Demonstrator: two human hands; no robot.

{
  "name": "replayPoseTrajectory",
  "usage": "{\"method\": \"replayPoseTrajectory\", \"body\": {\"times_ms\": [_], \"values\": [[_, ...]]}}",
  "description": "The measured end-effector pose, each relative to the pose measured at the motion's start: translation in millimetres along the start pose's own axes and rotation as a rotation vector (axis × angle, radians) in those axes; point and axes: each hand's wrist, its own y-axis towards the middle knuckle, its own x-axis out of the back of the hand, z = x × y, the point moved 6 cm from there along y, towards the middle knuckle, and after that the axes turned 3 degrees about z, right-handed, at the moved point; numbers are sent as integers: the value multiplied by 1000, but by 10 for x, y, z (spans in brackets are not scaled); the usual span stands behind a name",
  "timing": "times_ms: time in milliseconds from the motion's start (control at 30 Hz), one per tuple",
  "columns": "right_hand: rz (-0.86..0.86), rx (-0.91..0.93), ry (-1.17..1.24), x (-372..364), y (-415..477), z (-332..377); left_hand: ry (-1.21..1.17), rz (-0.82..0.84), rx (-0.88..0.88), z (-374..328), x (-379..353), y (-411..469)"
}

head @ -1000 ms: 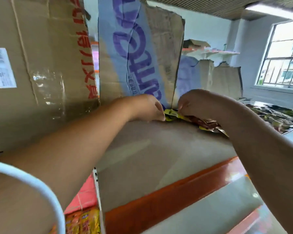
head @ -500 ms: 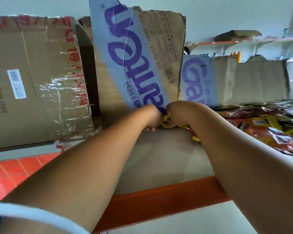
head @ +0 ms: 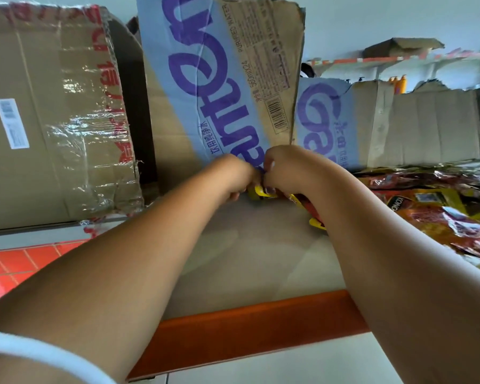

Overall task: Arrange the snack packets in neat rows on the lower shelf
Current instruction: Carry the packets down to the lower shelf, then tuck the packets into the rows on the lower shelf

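Both arms reach to the far side of the cardboard-lined shelf with the orange front rail (head: 247, 328). The left hand (head: 233, 177) and right hand (head: 284, 166) meet there, knuckles almost touching. Both have their fingers curled tight, pinching a yellow-edged red snack packet (head: 262, 193) between them. The packet lies low on the shelf liner at the foot of the torn cardboard sheet with blue and purple lettering (head: 219, 92), and it runs off to the right under the right wrist. Just right of that arm a loose heap of glossy red and brown snack packets (head: 441, 214) covers the shelf. A brown taped carton (head: 53, 120) stands on the far left, with red floor tiles (head: 11, 267) below it.
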Motion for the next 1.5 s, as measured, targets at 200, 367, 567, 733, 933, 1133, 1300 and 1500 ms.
{"method": "replayPoseTrajectory", "body": {"times_ms": [200,367,567,733,933,1133,1300,1500], "values": [[-273,91,524,217,-138,21,386,-70,-353,-298,694,-503],[-71,-31,581,99,-133,20,676,143,-317,-248,694,-623],[189,-175,284,-28,-77,-95,905,66,-282,-280,714,-659],[368,-236,158,-227,-111,-193,912,354,15,-50,566,-693],[354,7,-236,-95,-379,111,777,303,131,132,470,-513],[451,287,-278,-210,-464,391,765,277,143,208,153,-379],[479,280,-322,-282,-452,395,736,271,242,320,207,-291],[514,169,-292,-302,-481,360,812,302,302,368,341,-341]]}}
